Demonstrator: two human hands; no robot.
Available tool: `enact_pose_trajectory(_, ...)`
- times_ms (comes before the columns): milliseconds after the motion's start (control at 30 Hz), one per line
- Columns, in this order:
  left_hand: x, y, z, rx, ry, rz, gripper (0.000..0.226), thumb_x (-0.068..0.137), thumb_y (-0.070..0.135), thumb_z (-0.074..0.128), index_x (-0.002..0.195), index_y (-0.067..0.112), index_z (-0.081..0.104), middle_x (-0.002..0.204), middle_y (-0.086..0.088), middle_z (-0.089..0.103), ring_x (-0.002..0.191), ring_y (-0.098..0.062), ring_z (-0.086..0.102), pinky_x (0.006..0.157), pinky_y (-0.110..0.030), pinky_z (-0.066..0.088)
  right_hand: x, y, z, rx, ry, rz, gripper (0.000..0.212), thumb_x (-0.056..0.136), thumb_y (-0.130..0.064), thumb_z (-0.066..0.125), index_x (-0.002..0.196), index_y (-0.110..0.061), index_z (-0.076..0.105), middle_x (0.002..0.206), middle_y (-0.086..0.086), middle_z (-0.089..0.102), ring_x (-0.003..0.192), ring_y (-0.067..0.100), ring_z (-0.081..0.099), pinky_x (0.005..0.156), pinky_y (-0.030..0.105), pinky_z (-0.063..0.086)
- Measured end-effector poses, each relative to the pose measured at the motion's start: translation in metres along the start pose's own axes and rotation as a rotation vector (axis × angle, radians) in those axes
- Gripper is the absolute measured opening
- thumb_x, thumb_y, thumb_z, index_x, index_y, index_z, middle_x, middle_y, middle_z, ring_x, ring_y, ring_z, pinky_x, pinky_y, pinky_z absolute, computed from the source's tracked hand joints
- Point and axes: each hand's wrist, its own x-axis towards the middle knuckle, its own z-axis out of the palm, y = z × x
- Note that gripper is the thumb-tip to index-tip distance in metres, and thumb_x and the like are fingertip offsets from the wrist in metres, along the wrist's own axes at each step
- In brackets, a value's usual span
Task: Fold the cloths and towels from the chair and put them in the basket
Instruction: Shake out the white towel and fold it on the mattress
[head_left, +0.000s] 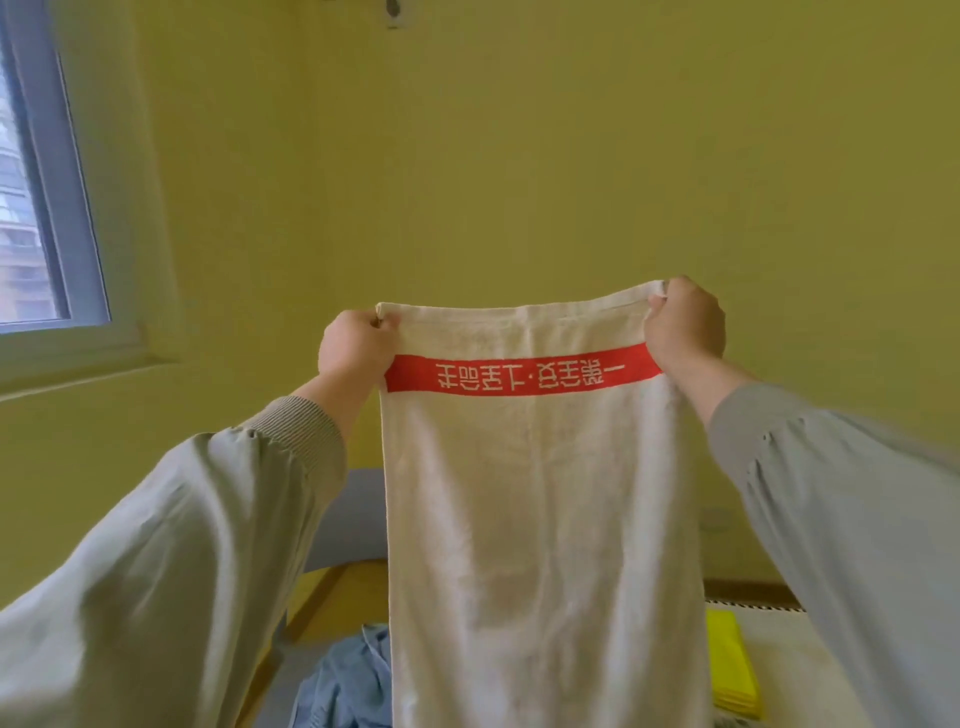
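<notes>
A cream towel (540, 519) with a red band of white characters near its top hangs full length in front of me. My left hand (353, 345) pinches its top left corner and my right hand (685, 325) pinches its top right corner, holding the top edge stretched level at chest height. Below, a blue cloth (345, 680) lies bunched on the chair (337, 592), whose grey backrest and wooden frame show left of the towel. The towel hides the middle of the scene, and no basket is in view.
A folded yellow cloth (732, 665) lies on a white surface at the lower right. A yellow wall fills the background, with a window (36, 208) at the left.
</notes>
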Motion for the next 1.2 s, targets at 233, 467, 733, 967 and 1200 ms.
enact_pose_trajectory(233,0.019,-0.047,0.083,0.189,-0.166,-0.079,0.045,0.096,0.034,0.045,0.058,0.01,0.043,0.057,-0.002,0.046,0.047,-0.02,0.041,0.044,-0.023,0.028,0.005,0.063,0.08,-0.075,-0.202,0.097,0.042,0.09,-0.018,0.055,0.053,-0.012,0.038,0.055,0.003,0.042,0.063,0.027,0.043,0.048,0.026,0.025)
enact_pose_trajectory(467,0.006,-0.1,0.161,-0.313,-0.34,-0.475,0.028,0.101,0.021,0.038,0.1,0.001,0.059,0.087,-0.011,0.071,0.069,-0.024,0.07,0.054,-0.028,0.057,-0.016,0.109,0.157,0.04,-0.433,0.295,0.035,0.09,-0.019,0.056,0.055,-0.015,0.055,0.072,0.008,0.069,0.073,0.024,0.064,0.059,0.026,0.047)
enact_pose_trajectory(733,-0.013,-0.17,0.224,-0.596,-0.373,-0.714,0.03,0.103,0.019,0.036,0.124,0.007,0.053,0.104,-0.005,0.06,0.095,-0.017,0.059,0.082,-0.032,0.05,-0.064,0.159,0.238,0.172,-0.618,0.457,0.028,0.094,-0.019,0.049,0.105,0.0,0.066,0.094,0.011,0.063,0.086,0.021,0.055,0.076,0.03,0.042)
enact_pose_trajectory(967,-0.033,-0.209,0.273,-0.72,-0.412,-0.876,0.034,0.102,0.033,0.034,0.121,0.01,0.051,0.119,-0.009,0.057,0.109,-0.021,0.056,0.092,-0.032,0.044,-0.106,0.187,0.29,0.297,-0.725,0.704,0.036,0.098,-0.03,0.04,0.117,-0.005,0.057,0.103,0.007,0.055,0.104,0.024,0.054,0.102,0.041,0.038)
enact_pose_trajectory(1200,-0.019,-0.222,0.302,-0.789,-0.421,-0.841,0.032,0.099,0.023,0.045,0.129,0.013,0.049,0.132,-0.006,0.054,0.13,-0.019,0.045,0.108,-0.033,0.031,-0.093,0.197,0.321,0.254,-0.714,0.591,0.037,0.098,-0.037,0.039,0.12,-0.012,0.056,0.115,0.007,0.058,0.107,0.024,0.053,0.089,0.033,0.039)
